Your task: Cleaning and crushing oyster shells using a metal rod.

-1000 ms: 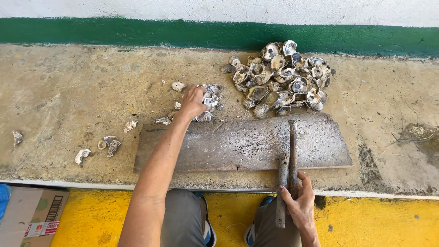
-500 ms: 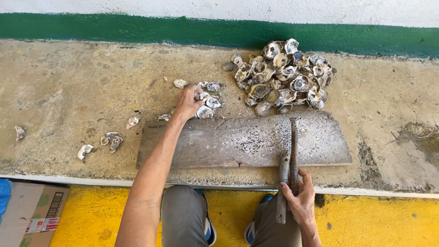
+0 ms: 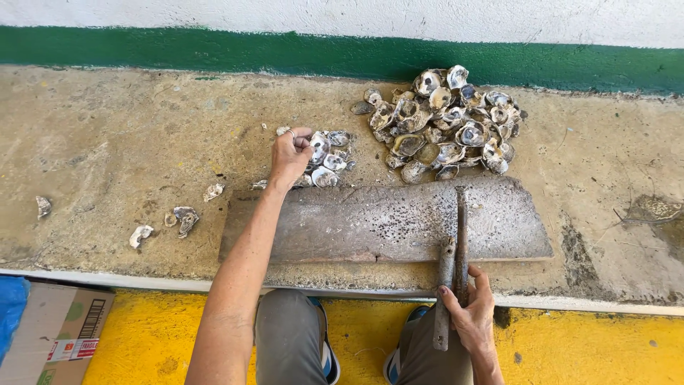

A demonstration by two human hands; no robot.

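My left hand (image 3: 291, 155) reaches over a worn wooden board (image 3: 385, 219) to a small heap of oyster shells (image 3: 326, 158), fingers curled on a shell at the heap's left edge. My right hand (image 3: 469, 314) grips the handle of a rusty metal tool (image 3: 456, 257) whose long blade rests on the board's right part. A large pile of oyster shells (image 3: 445, 122) lies behind the board, near the green wall stripe.
Loose shells (image 3: 182, 217) and another (image 3: 43, 207) lie scattered on the concrete ledge at the left. A cardboard box (image 3: 53, 335) and something blue (image 3: 11, 314) sit below the ledge on the yellow floor, beside my knees.
My left hand has shifted slightly left and closed its fingers on a shell in the small heap. The right hand and the tool have stayed in place.
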